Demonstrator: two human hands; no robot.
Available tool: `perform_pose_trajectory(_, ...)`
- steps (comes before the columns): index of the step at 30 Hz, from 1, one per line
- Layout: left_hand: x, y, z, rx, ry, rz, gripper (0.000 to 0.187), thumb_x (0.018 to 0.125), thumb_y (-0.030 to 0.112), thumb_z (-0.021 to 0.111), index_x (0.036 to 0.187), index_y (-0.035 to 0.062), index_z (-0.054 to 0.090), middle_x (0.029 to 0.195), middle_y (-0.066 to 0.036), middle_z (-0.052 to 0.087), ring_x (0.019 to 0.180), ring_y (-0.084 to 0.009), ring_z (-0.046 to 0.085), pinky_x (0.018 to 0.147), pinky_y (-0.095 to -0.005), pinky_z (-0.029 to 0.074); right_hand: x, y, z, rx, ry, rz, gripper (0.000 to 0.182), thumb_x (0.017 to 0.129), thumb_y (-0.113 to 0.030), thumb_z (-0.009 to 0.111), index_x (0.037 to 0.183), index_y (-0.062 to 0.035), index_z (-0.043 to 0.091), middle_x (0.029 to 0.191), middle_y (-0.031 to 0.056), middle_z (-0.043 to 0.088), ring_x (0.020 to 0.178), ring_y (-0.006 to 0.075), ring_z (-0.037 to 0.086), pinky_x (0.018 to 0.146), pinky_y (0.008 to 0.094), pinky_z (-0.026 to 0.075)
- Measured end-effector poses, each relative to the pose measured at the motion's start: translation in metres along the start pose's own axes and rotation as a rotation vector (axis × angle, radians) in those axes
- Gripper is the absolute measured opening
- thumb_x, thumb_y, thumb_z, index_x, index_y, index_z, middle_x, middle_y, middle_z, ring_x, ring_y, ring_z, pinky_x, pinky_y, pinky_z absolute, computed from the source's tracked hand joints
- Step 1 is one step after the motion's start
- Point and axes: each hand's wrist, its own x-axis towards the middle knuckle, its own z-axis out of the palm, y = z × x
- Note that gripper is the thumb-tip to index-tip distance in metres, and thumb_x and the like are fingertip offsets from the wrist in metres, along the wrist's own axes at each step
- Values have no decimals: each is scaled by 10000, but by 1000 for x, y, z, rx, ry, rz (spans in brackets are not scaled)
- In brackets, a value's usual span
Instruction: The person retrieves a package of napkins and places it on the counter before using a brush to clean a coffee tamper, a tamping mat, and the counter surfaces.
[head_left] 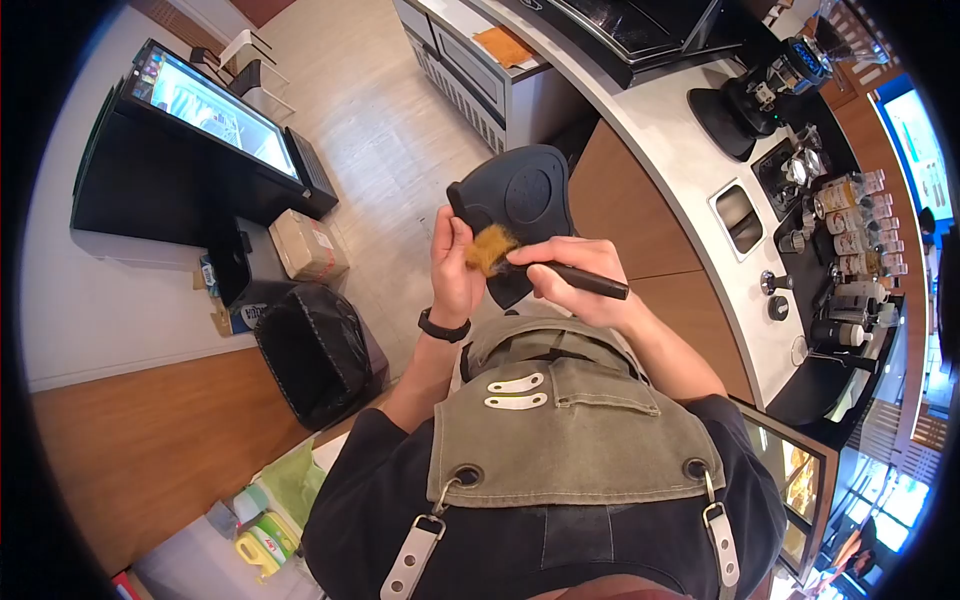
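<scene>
A brush with a dark handle [592, 283] and yellowish-brown bristles is gripped in my right hand [578, 262], its bristles pointing left. Behind the bristles, a black rubber tamping mat [530, 190] with a round recess is held up in front of my apron. My left hand [456, 268], with a black band on the wrist, is closed on the mat's left edge. The bristles overlap the mat and come right up to my left fingers. Part of the mat's lower side is hidden behind the brush and my right hand.
To the right runs a curved white counter [668, 120] with a coffee grinder [750, 105], a small inset sink [738, 220] and several jars [855, 225]. At left stand a black-lined bin [315, 355], a cardboard box [307, 245] and a black display fridge [170, 165].
</scene>
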Motion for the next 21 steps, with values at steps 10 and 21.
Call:
perform_pose_trajectory(10, 2, 3, -6, -84, -55, 36, 320, 1127, 169, 396, 1430, 80, 448, 1441, -94, 556, 1343, -251, 540, 1138, -464, 456, -16, 4, 0, 7, -49, -29, 213, 971, -107, 694, 1154, -16, 751, 1019, 108, 763, 805, 158, 719, 777, 312, 592)
perform_pose_trajectory(21, 11, 12, -6, -115, 57, 112, 339, 1134, 230, 406, 1440, 95, 461, 1442, -77, 560, 1326, -248, 545, 1124, -466, 453, -29, 21, -4, 98, 82, 158, 224, 1010, -146, 660, 1161, -9, 754, 965, 97, 767, 778, 144, 699, 758, 299, 573)
